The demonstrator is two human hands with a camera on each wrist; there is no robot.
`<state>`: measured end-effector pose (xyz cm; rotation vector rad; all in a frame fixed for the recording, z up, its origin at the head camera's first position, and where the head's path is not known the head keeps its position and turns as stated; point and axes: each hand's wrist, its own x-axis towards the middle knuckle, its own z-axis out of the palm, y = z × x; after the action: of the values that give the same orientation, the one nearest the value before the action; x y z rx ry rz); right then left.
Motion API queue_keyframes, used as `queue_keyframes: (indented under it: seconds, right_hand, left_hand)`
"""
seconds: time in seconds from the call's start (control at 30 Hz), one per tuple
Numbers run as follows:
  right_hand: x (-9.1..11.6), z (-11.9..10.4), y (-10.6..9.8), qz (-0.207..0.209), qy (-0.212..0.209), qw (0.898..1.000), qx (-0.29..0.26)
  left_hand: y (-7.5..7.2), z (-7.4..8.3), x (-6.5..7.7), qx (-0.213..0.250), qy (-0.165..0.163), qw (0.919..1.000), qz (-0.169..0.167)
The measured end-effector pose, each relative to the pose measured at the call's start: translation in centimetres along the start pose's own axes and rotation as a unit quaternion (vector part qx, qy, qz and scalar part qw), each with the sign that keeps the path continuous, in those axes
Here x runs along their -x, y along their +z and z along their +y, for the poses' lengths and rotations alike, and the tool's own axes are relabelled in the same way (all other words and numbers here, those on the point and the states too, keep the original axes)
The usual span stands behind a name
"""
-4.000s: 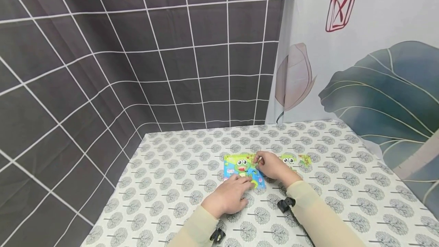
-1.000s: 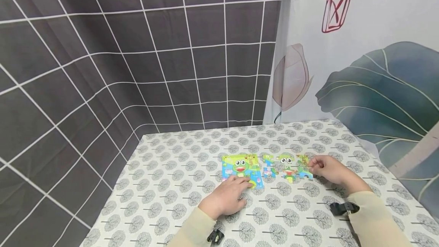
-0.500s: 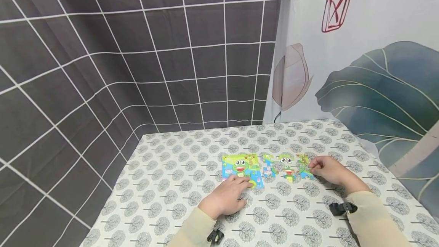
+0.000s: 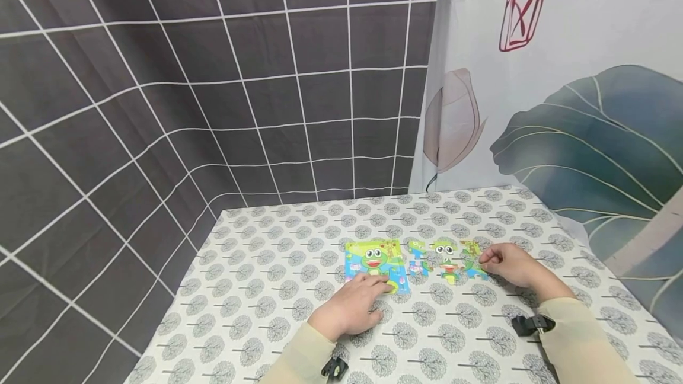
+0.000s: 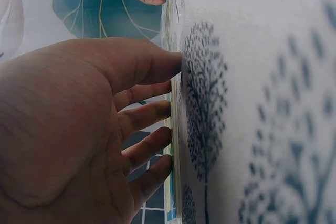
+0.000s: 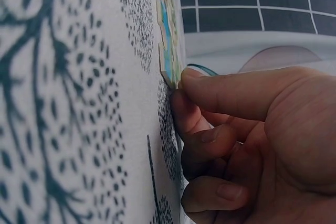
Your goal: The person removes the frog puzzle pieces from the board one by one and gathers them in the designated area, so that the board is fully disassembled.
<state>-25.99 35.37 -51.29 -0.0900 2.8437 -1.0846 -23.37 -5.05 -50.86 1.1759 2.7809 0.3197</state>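
A flat frog puzzle board lies on the table, and my left hand rests on its lower part with the fingers extended. In the left wrist view the fingertips touch the board's edge. To the right are several loose jigsaw pieces: frog eyes, a mouth piece, and pieces at the left. My right hand pinches the outer corner of the lower right jigsaw piece between thumb and index finger; the right wrist view shows that piece lying flat on the cloth.
A tree-print cloth covers the table. Behind hangs a dark grid curtain, and at the right a white curtain with lotus prints. Each wrist wears a small black camera.
Since four seconds ago my right hand has moved right, from the board to the loose pieces. Over the last second it shifts the lower right piece only slightly. My left hand stays on the board.
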Motion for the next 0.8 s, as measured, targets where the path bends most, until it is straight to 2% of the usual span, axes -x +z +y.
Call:
queue_keyframes:
  seconds: [0.27, 0.33, 0.63, 0.8]
  right_hand:
    - [0.0, -0.3, 0.1, 0.006, 0.001, 1.0, 0.004]
    - [0.0, -0.8, 0.1, 0.004, -0.011, 1.0, 0.007]
    - [-0.5, -4.5, 1.1, -0.025, -0.074, 0.997, -0.009]
    - [-0.9, -6.8, 2.4, -0.052, -0.085, 0.995, -0.012]
  left_hand:
    - [0.1, -0.1, -0.2, -0.004, 0.013, 0.9995, 0.029]
    - [0.1, -0.2, -0.3, -0.008, 0.019, 0.999, 0.041]
    - [0.0, -0.4, -0.5, 0.005, 0.017, 0.9985, 0.052]
    - [0.2, -0.8, -0.4, 0.036, 0.005, 0.9975, 0.062]
